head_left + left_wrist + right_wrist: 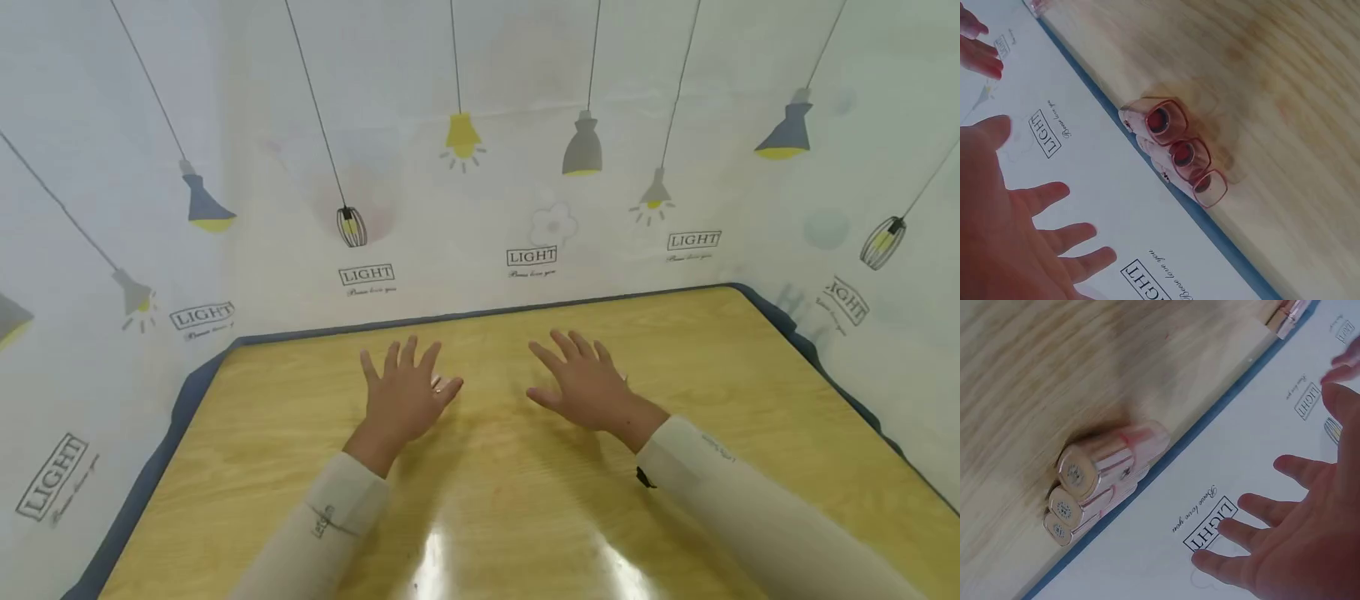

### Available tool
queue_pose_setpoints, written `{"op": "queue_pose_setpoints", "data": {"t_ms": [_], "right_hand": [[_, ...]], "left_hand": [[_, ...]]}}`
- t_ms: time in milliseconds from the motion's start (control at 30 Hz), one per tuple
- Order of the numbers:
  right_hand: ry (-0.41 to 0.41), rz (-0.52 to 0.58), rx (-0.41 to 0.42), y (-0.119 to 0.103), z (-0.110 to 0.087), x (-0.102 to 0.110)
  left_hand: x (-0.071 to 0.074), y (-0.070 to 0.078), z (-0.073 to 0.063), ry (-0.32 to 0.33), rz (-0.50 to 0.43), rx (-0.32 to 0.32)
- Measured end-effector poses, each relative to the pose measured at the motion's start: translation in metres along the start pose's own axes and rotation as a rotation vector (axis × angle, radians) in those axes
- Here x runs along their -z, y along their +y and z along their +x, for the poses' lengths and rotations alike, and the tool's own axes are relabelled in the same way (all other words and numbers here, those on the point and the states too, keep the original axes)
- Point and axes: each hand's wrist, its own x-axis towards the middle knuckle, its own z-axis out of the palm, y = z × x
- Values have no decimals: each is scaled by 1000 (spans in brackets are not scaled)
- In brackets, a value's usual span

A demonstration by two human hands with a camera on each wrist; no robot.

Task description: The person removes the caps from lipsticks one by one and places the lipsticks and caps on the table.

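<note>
My left hand (403, 398) is held out over the wooden table with its fingers spread, holding nothing. To its right, my right hand (592, 390) reaches out in the same way, also with bare, spread fingers. Three clear pinkish tubes (1166, 122) with dark red round ends inside, like capped lipsticks, lie side by side in the left wrist view. In the right wrist view, three rose-gold lipstick-like tubes (1079, 474) lie in a row, round stickers on their ends. From the head, the hands hide nearly all of these tubes.
A wooden tabletop (495, 500) with a dark blue edge (480, 314) spreads under both arms. White sheeting (420, 50) printed with hanging lamps and "LIGHT" labels rises behind and at both sides. Something dark (645, 477) shows beneath the right cuff.
</note>
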Motion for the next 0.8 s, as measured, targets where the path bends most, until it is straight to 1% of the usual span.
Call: {"op": "queue_pose_setpoints", "data": {"t_ms": [100, 167, 300, 367, 433, 533, 600, 700, 800], "right_hand": [[12, 46, 3, -1, -8, 1], [40, 46, 5, 0, -13, 3], [119, 2, -8, 13, -20, 8], [139, 1, -29, 20, -23, 8], [126, 20, -53, 26, -26, 6], [66, 52, -94, 34, -28, 2], [37, 64, -108, 36, -28, -1], [31, 68, -128, 40, -28, -4], [25, 66, -144, 44, -29, -6]], "left_hand": [[-4, 1, -1, -9, 4, 1], [-6, 2, -3, -3, -4, 1], [-7, 9, -6, 47, -25, -25], [-7, 14, -11, 67, -45, -41], [-7, 19, -16, 67, -66, -55], [-7, 26, -26, 34, -102, -70], [-6, 31, -32, 27, -115, -77], [-5, 37, -37, 37, -124, -100], [-8, 42, -41, 44, -120, -136]]}}
